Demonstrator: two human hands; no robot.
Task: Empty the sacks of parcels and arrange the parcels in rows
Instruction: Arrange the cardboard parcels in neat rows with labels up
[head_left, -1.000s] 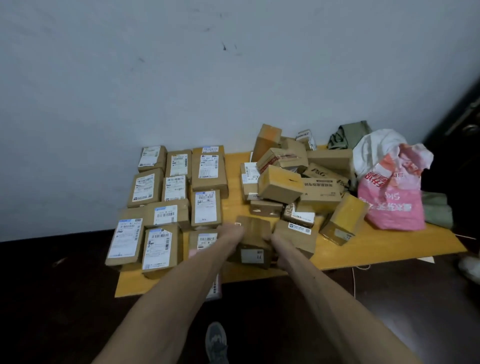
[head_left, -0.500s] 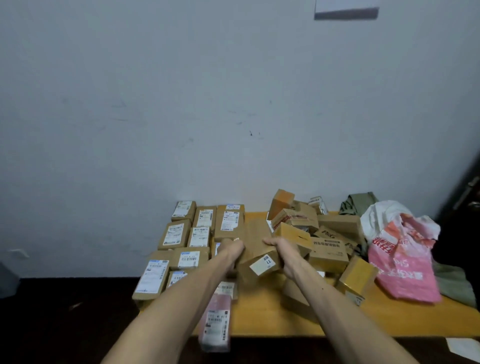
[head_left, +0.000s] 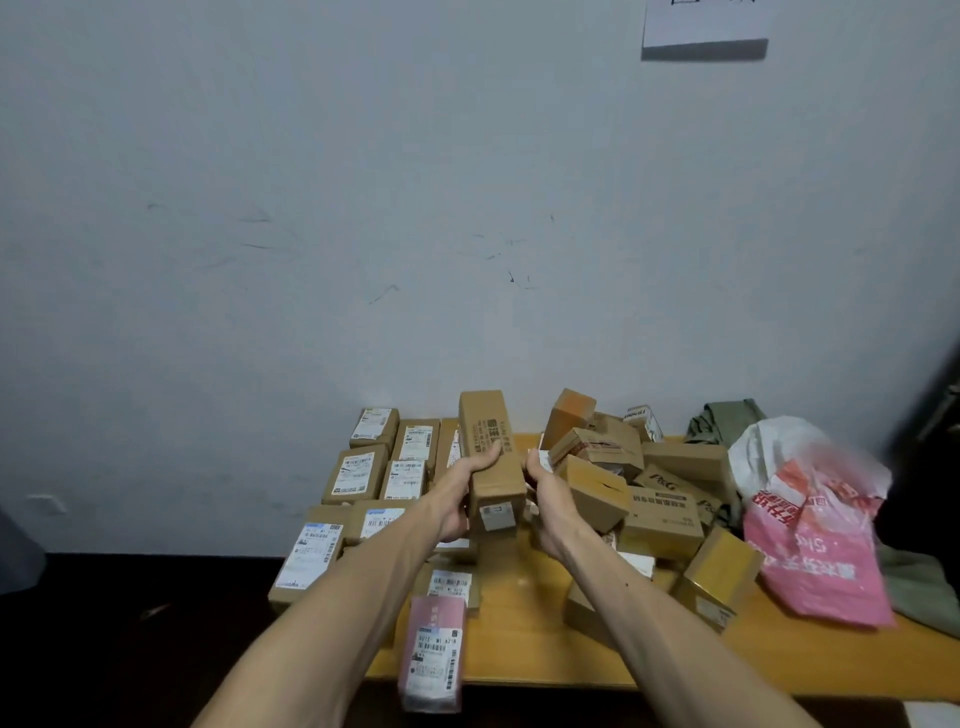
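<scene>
1. Head view: a long box (head_left: 491, 457) of plain brown card is held up off the table (head_left: 545, 649), lengthwise away from the person, with its far end raised.
2. The left hand (head_left: 462, 493) grips the box's left side, its fingers (head_left: 491, 449) curled over the top face. The right hand (head_left: 543, 483) is clamped against the right side, so the box is squeezed between the two.
3. Handling, as a judgement: the card looks stiff and dry, so it should not slip or sag. Being long, it could tip if held at one end. Hold it at the middle of the long sides, as it is held now. Its weight cannot be told.
4. The small white label on the near end faces the camera, and printed characters run along the top.
5. To the left of the hands the sorted parcels (head_left: 358, 473) lie flat in rows, labels up. To the right is the loose heap of boxes (head_left: 660, 499), and beyond it a pink sack (head_left: 815, 551).
6. A pink parcel (head_left: 434, 654) juts over the near table edge under the left forearm. A careless sweep could knock it off.
</scene>
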